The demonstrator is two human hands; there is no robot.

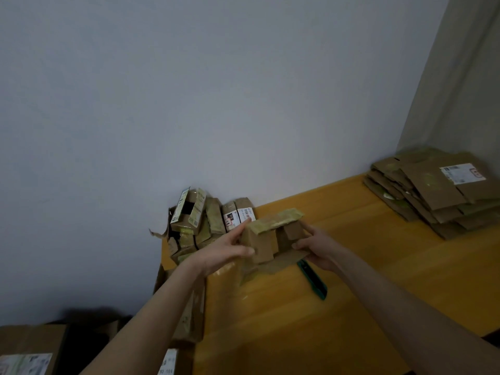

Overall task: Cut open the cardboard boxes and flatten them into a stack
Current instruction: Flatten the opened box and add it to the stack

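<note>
2 outstretched hands, left hand [226, 254] and right hand [316, 250], apparently tight around 1 cardboard box [261, 240].

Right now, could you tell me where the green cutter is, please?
In the head view, the green cutter lies on the yellow table, just below the right hand, right of the cardboard box.

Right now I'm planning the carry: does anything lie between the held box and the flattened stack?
Nothing visible does: only table shows between the box and the stack. The green cutter lies nearer, off that path.
</note>
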